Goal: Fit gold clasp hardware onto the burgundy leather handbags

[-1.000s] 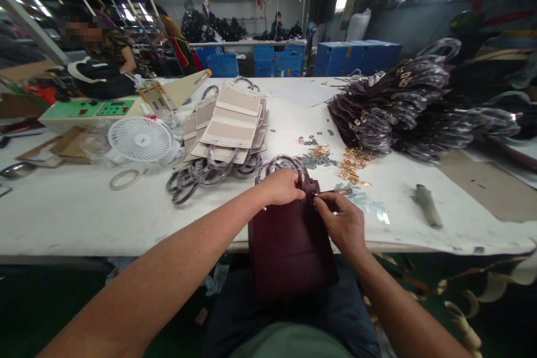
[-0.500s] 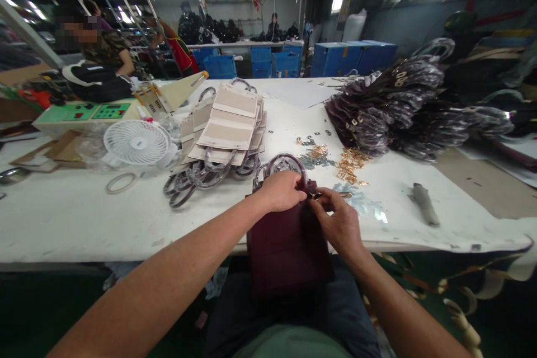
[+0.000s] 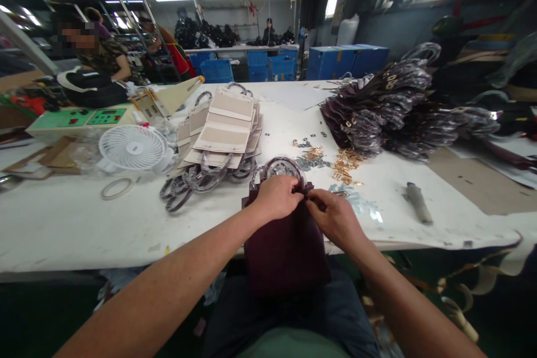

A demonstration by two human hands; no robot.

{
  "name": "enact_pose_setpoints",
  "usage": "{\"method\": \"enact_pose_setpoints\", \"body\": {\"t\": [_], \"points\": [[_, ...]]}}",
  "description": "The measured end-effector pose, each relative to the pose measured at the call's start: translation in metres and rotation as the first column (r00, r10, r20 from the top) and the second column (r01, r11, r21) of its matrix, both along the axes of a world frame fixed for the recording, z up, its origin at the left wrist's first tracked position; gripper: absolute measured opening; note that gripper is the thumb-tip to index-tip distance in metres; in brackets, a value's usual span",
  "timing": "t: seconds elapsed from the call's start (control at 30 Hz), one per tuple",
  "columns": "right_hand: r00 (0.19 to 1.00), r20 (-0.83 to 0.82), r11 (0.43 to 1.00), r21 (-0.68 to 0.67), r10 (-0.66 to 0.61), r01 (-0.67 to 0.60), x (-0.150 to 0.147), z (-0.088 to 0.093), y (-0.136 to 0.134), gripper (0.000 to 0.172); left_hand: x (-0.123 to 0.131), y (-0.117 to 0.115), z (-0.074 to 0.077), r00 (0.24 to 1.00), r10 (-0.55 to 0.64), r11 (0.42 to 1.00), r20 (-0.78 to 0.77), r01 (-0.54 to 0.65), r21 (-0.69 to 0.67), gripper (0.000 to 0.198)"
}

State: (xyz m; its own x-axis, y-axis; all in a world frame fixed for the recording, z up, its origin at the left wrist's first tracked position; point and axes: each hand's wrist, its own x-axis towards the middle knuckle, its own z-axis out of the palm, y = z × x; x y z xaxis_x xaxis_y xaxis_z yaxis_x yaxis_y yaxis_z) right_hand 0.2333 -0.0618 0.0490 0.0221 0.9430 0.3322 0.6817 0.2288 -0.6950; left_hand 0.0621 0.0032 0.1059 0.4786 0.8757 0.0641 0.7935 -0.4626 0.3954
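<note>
A dark maroon handbag [image 3: 285, 257] rests across my lap and against the table edge, its handles [image 3: 283, 165] wrapped in clear plastic. My left hand [image 3: 279, 196] is closed on the bag's top edge near the handle base. Thumb and fingers of my right hand [image 3: 333, 212] pinch at the same top edge, just right of the left fingertips. What they pinch is too small and dark to make out. Behind the right hand, a thin gold-coloured piece [image 3: 340, 193] shows; whether it is held or lies on the table I cannot tell.
Gold-coloured fittings [image 3: 346, 165] and grey metal plates [image 3: 364, 207] lie scattered on the white table [image 3: 84, 229]. Beige-lined bag pieces [image 3: 222, 128] are stacked left, beside a white fan [image 3: 133, 148]. Maroon bag parts [image 3: 377, 112] pile up right, near a grey roll [image 3: 418, 204]. Other people work behind.
My right hand has drawn in closer to my left at the bag's top edge, and the gold-coloured bit seen between them is now hidden. The view has shifted slightly.
</note>
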Motion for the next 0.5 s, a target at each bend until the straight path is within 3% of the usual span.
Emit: {"method": "enact_pose_setpoints", "body": {"t": [0.17, 0.37, 0.5], "points": [[0.999, 0.025, 0.999, -0.047, 0.021, -0.02, 0.003, 0.01, 0.001, 0.014, 0.003, -0.007, 0.007, 0.997, -0.033, 0.999, -0.071, 0.035, 0.027, 0.011], [0.994, -0.111, 0.992, -0.13, -0.012, -0.002, 0.006, 0.018, 0.003, 0.009, 0.003, -0.012, 0.011, 0.995, -0.058, 0.995, -0.082, 0.064, 0.073, 0.013], [0.981, -0.193, 0.978, -0.207, -0.035, -0.006, 0.015, 0.022, 0.009, 0.03, 0.0, -0.008, 0.019, 0.993, -0.092, 0.994, -0.078, 0.097, 0.058, 0.016]]}}
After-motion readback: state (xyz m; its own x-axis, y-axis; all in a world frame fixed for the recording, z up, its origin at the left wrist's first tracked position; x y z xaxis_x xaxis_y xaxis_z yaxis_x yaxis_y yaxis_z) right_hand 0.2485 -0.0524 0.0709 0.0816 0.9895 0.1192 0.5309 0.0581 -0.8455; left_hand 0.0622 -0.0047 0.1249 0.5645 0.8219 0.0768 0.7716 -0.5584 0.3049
